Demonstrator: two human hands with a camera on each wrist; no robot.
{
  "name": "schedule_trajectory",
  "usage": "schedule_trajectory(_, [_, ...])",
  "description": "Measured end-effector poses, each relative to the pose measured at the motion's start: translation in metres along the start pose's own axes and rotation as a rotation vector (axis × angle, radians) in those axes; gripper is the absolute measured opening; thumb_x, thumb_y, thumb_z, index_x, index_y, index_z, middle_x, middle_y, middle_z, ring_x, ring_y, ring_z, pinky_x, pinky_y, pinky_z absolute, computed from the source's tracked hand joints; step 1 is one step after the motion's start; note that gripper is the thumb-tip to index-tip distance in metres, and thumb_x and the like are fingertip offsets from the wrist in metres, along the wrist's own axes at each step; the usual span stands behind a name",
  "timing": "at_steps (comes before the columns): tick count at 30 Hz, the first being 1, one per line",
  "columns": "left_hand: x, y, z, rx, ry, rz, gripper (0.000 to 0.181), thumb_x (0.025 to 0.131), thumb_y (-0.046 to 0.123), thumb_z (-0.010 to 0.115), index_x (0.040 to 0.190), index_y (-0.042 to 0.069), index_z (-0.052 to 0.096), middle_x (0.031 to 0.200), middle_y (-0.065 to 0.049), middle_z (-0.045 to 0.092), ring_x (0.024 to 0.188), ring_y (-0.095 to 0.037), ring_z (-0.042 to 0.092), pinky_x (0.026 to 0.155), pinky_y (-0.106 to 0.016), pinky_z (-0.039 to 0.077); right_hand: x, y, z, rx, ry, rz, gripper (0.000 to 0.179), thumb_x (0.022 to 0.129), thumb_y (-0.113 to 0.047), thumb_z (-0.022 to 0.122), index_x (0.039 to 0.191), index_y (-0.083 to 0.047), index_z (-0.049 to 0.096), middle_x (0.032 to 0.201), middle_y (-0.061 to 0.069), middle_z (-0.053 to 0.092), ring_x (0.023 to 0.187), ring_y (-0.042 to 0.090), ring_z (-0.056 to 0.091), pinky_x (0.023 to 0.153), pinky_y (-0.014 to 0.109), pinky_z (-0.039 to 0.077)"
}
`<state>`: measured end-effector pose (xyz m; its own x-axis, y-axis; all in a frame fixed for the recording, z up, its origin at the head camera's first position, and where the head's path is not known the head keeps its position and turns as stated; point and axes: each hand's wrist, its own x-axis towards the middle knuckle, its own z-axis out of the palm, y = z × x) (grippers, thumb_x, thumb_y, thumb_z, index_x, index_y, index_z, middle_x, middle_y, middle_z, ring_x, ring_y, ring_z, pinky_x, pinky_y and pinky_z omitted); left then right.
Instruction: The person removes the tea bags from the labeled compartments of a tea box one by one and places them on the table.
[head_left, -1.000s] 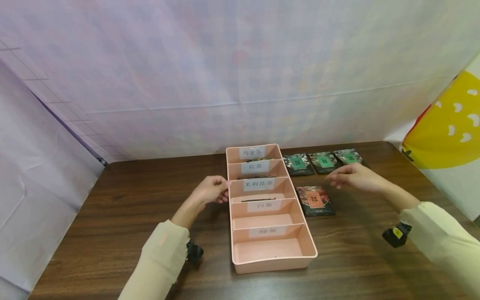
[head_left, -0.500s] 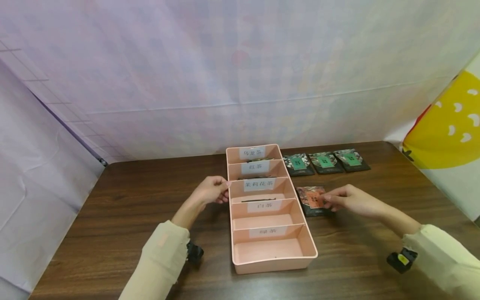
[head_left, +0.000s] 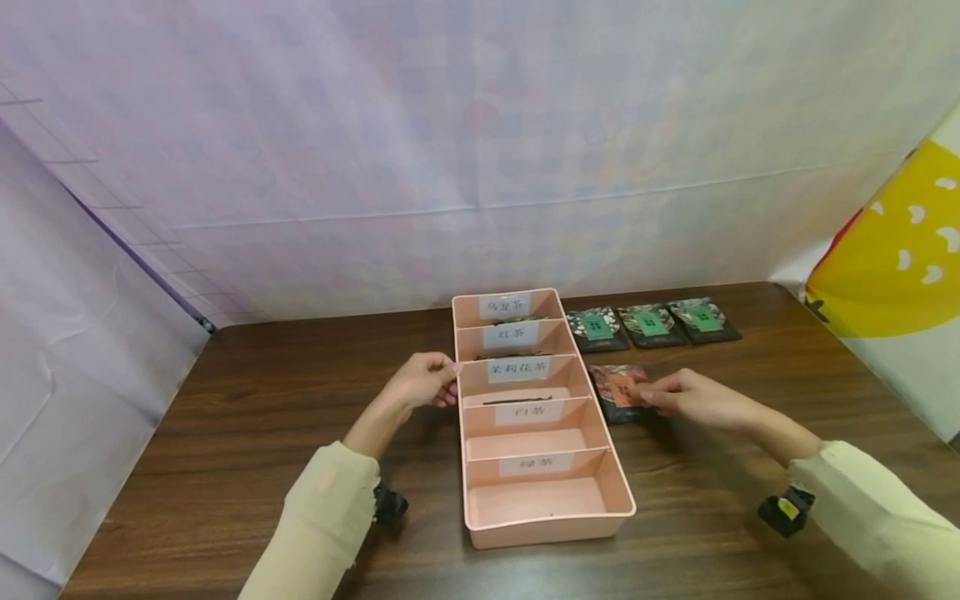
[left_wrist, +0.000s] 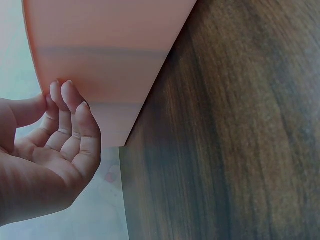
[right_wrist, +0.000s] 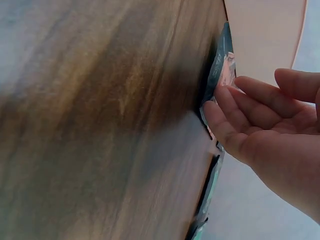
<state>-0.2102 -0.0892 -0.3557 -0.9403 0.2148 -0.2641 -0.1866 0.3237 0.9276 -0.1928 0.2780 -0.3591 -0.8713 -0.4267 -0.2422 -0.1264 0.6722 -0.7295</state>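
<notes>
A pink divided box (head_left: 551, 533) with several labelled compartments stands on the table. My left hand (head_left: 422, 382) pinches its left rim between thumb and index finger; in the left wrist view the other fingers curve beside the box wall (left_wrist: 107, 30). To the right of the box lies a dark tea packet (head_left: 619, 390) with an orange label. My right hand (head_left: 693, 402) touches this packet with its fingertips. The right wrist view shows the thumb apart from the fingers (right_wrist: 260, 95), which rest on the packet's face (right_wrist: 226, 67).
Three dark tea packets with green labels, the nearest one (head_left: 597, 328) beside the box, lie in a row at the back right. Dark packet edges (head_left: 517, 402) show inside some compartments. A patterned cloth (head_left: 337, 167) hangs behind the wooden table (head_left: 285, 400).
My right hand has come down from above onto the orange-labelled packet. The packet has shifted slightly away from me and towards the box. My left hand has stayed on the rim.
</notes>
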Motion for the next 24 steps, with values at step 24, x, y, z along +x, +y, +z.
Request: schedule_trajectory(24, [0.000,0.001,-0.001,0.015,-0.006,-0.012,0.020,0.096,0.014,0.049,0.084,-0.002,0.053,0.068,-0.006,0.055,0.056,-0.012,0.054,0.054,-0.024,0.047,0.023,-0.004,-0.006,-0.046,-0.003,0.023,0.035,0.096,-0.021,0.048,0.109,0.008,0.061,0.107,0.019,0.060,0.098,0.029,0.056,0.078,0.039,0.048])
